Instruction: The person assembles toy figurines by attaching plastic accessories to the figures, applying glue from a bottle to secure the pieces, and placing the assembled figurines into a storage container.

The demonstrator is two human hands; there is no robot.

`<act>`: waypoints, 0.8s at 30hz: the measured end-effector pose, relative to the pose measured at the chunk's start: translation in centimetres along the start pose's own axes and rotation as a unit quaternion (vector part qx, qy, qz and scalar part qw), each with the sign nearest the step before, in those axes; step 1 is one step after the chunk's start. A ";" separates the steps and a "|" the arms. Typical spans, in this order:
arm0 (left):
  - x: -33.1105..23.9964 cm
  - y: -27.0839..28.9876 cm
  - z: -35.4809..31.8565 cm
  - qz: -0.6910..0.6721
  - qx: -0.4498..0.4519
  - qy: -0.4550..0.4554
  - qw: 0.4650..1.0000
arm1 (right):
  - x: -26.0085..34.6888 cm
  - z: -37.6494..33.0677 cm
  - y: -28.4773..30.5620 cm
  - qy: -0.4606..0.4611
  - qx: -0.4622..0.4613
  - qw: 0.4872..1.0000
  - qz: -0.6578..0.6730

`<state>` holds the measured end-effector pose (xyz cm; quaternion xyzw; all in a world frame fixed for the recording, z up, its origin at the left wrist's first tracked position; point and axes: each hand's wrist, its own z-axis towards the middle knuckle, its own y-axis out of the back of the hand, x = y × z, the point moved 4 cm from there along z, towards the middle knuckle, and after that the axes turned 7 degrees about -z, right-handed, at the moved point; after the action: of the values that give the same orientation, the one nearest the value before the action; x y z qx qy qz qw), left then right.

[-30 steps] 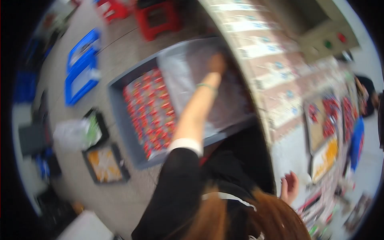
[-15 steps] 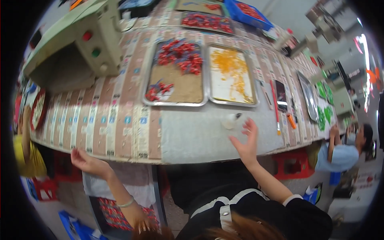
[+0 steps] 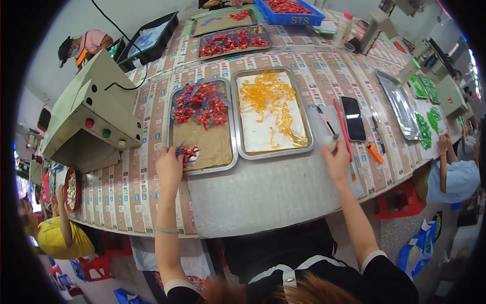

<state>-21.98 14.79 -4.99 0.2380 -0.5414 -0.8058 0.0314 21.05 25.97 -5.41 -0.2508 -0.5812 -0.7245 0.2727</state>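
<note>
My left hand is at the near left corner of a metal tray, its fingers curled at a small cluster of red and blue pieces. Its fingertips are partly hidden, so I cannot see what is between them. A larger heap of the same pieces covers the far part of that tray's brown lining. To the right, my right hand is closed around a small whitish bottle with a dark tip, above the grey mat. Between the hands, a second metal tray bears curly yellow translucent strips on white paper.
A beige machine with coloured buttons stands left. Right of the trays lie a red stick, a phone and an orange cutter. More trays and a blue crate stand far back. Co-workers sit at both sides.
My left hand has moved from the table's front edge to the cluster in the left tray. My right hand, open before, has taken hold of the small bottle and moved right. The view has shifted.
</note>
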 end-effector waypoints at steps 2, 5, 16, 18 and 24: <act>-0.7 0.3 0.3 0.034 0.016 0.019 0.999 | 0.0 1.8 0.0 -0.020 0.026 0.999 0.029; -0.5 0.5 0.3 0.023 0.054 0.023 0.998 | 5.3 -0.3 2.5 0.173 -0.228 0.957 -0.037; -3.5 1.9 -1.9 -0.586 -0.050 0.198 0.784 | 15.4 14.2 -16.5 0.365 0.105 0.916 -0.133; -5.4 1.8 -3.3 -0.739 0.009 0.260 0.622 | 15.2 13.9 -17.4 0.347 0.177 0.901 -0.193; -7.0 0.5 -7.8 -0.802 0.049 0.338 0.490 | 13.7 8.1 -12.8 0.385 0.322 0.835 -0.225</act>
<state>-12.66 9.99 -4.44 0.8248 -0.1035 -0.3133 -0.4592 2.67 34.70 -3.55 0.2875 -0.6704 -0.5757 0.3693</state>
